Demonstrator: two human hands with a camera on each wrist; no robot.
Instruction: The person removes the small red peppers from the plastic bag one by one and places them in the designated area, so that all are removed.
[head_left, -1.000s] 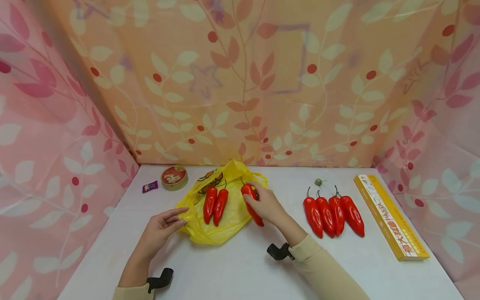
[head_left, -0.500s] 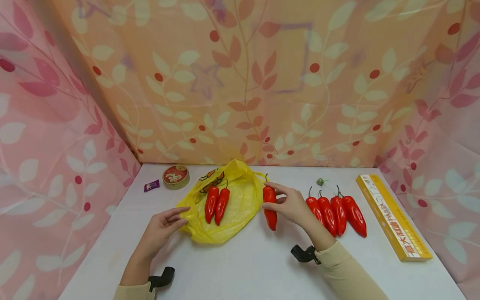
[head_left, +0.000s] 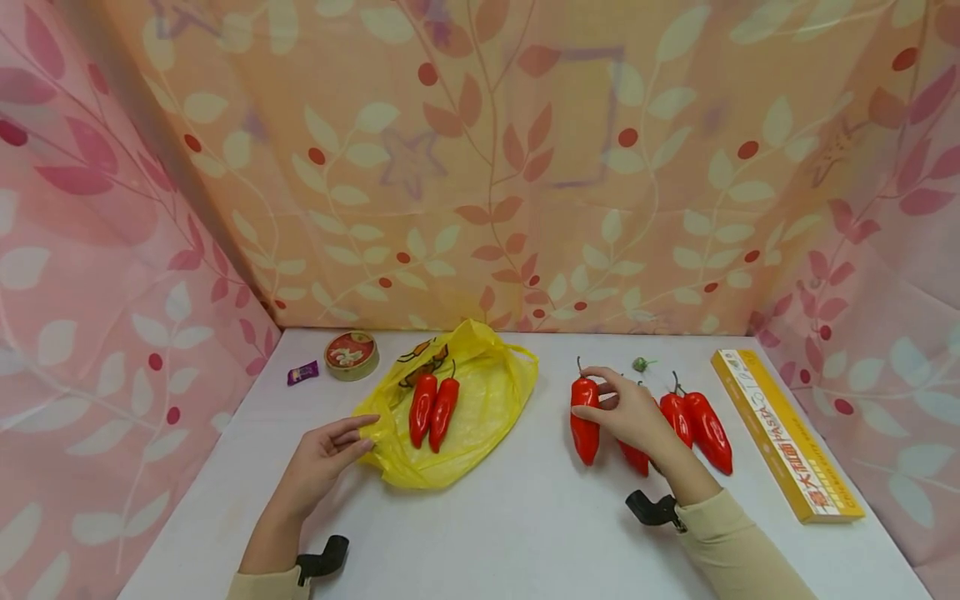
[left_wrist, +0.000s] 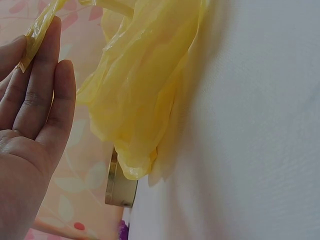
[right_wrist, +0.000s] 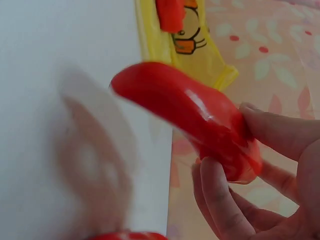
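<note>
With thumb and fingers my left hand (head_left: pixel 322 462) pinches the left edge of a yellow plastic bag (head_left: pixel 483 408), seen close up in the left wrist view as thin film (left_wrist: pixel 40 35). Two red chili peppers (head_left: pixel 422 412) lie side by side on the bag, stems pointing away. To the right of the bag, my right hand (head_left: pixel 633 412) holds another red chili pepper (head_left: pixel 583 429) near its stem end. The right wrist view shows this pepper (right_wrist: pixel 185 105) raised over the table, its shadow beside it. Behind that hand lie more red peppers (head_left: pixel 708 429), some partly hidden.
A yellow pasta box (head_left: pixel 787 437) lies along the right. A small green ball-like item (head_left: pixel 640 364) sits behind the pepper row. At the back left are a round tin (head_left: pixel 351 356) and a purple-wrapped sweet (head_left: pixel 303 372). Patterned cloth walls (head_left: pixel 480 167) surround the white table (head_left: pixel 480 542).
My right hand has carried the pepper from over the bag rightward to the left end of the pepper row. The left hand stays at the bag's edge.
</note>
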